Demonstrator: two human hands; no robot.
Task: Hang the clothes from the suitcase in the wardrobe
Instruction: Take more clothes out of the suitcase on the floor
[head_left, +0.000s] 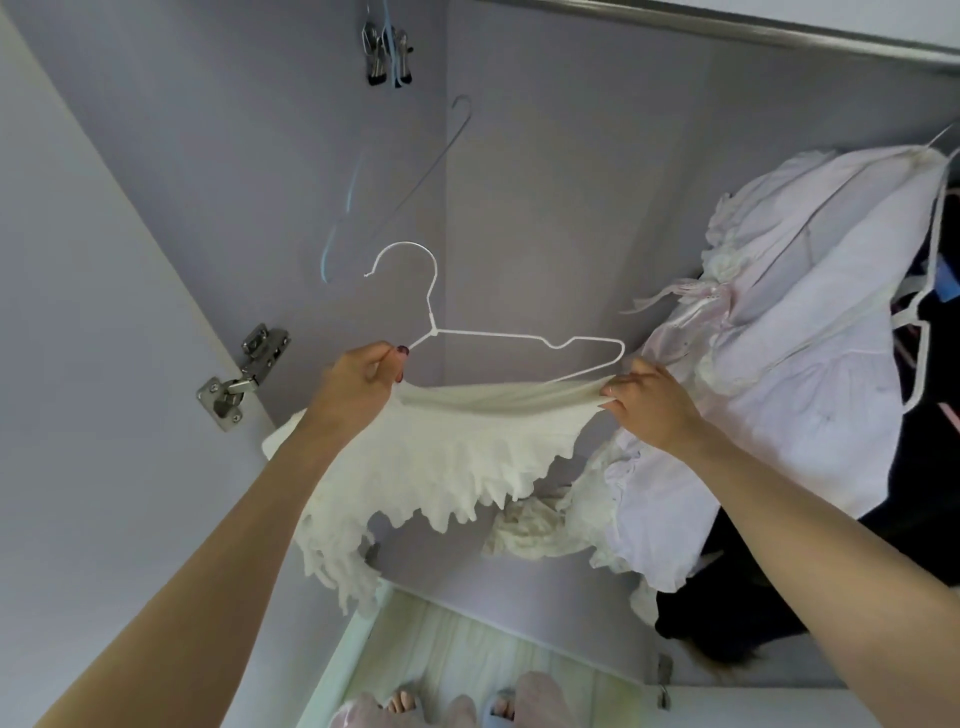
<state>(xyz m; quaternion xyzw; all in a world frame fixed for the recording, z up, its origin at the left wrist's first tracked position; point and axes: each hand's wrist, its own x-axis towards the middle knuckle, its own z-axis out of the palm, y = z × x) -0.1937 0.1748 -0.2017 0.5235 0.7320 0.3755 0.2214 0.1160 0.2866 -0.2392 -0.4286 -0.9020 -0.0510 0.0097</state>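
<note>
She has the white hanger (498, 343) held up inside the wardrobe (545, 208), its hook free in the air and well below the rail (779, 36) at the top. Her left hand (363, 382) is curled tight round the hanger's left shoulder, with the cream frilly garment (441, 457) bunched under it. Her right hand (649, 402) pinches the garment's edge at the hanger's right tip, stretching the band between both hands.

The garment looks only half seated to me; most of it sags below the hands in loose frills. If the right hand lets go before the edge is over the tip, I'd expect that side to slide off and the whole thing to drop.

Just beyond her right hand, the pale lilac dress (810, 322) hangs close, ribbons trailing; the hanger tip could snag there. Above her left hand, spare wire hangers (415, 182) dangle and could tangle with the hook on the way up.
</note>
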